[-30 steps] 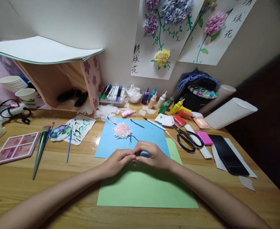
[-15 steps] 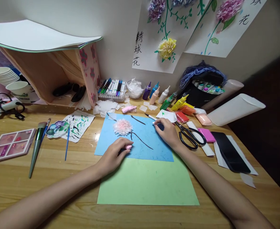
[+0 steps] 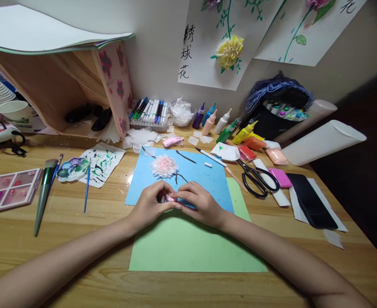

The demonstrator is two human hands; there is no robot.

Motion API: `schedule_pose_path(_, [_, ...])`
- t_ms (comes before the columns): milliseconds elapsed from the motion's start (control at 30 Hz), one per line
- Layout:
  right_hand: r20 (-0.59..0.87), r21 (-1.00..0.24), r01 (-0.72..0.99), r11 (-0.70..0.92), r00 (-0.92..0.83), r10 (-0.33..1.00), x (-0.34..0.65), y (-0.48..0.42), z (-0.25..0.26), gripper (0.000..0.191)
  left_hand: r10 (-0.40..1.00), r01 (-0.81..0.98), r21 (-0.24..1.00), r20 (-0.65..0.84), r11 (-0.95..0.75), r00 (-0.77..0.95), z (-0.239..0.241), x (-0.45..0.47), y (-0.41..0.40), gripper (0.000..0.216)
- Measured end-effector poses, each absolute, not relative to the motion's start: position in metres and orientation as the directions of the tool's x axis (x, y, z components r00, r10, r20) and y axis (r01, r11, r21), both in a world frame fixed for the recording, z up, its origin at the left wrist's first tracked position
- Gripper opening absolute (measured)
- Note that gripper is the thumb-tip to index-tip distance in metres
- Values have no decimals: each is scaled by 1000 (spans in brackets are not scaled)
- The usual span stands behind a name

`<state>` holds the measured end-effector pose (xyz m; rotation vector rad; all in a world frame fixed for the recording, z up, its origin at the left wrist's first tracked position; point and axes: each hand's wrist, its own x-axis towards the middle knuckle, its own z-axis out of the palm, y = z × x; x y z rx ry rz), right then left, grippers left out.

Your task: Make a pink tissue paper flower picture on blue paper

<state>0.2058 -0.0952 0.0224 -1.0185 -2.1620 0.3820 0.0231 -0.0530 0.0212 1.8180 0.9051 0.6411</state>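
Note:
A small pink lump of clay [image 3: 171, 198] is pinched between my two hands, mostly hidden by the fingers. My left hand [image 3: 154, 200] grips it from the left, while the fingers of my right hand [image 3: 201, 202] close on it from the other side. Both hands are over the lower edge of the blue sheet [image 3: 220, 192], which overlaps a green sheet [image 3: 197, 252]. A fluffy pale pink flower [image 3: 164, 166] sits on the blue sheet just beyond my left hand, with dark drawn lines around it. A small white cap [image 3: 208, 164] lies on the sheet too.
Right of the sheets lie a pen [image 3: 211, 157], black-handled scissors [image 3: 257, 182] and a phone [image 3: 310, 201]. Paint bottles [image 3: 221, 122] and a marker box [image 3: 149, 114] line the wall. Brushes [image 3: 43, 196] and a palette [image 3: 72, 169] are at left.
My right hand has left the white cap and come down-left to meet my left hand at the pink clay. The cap now lies uncovered. The view has tilted slightly downward.

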Motion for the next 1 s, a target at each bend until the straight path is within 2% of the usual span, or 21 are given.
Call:
schedule_pose_path(100, [471,-541,566,622,-408,782,210,-91,20,19,811,324,909,26,-262,584,21,23,-54,27])
schedule_pose_path(267, [435,-609,645,461,-214,875,214,-82,16,10,858,472,823,35,-316,513,21,22,-56,24])
schedule_pose_path(533, [371,-575,716,396,-204,906,214,-78,10,10,816,532,739,43,-415,577,22,20,-59,25])
schedule_pose_path(600, [368,-559,728,396,-211,906,214,-78,9,10,794,572,659,64,-489,605,22,21,-60,31])
schedule_pose_path(733, [383,-533,739,413,-224,896,218,-79,9,15,732,650,421,54,-633,679,19,21,-62,43])
schedule_pose_path(800, [426,-477,742,471,-273,863,222,-81,10,21,720,662,357,46,-659,692,18,21,-62,44])
schedule_pose_path(900, [496,-298,749,592,-408,766,228,-84,11,25,716,670,311,53,-674,696,17,20,-62,46])
schedule_pose_path(1000, [529,-147,747,648,-494,690,231,-85,11,28,712,667,295,74,-684,698,16,19,-62,46])
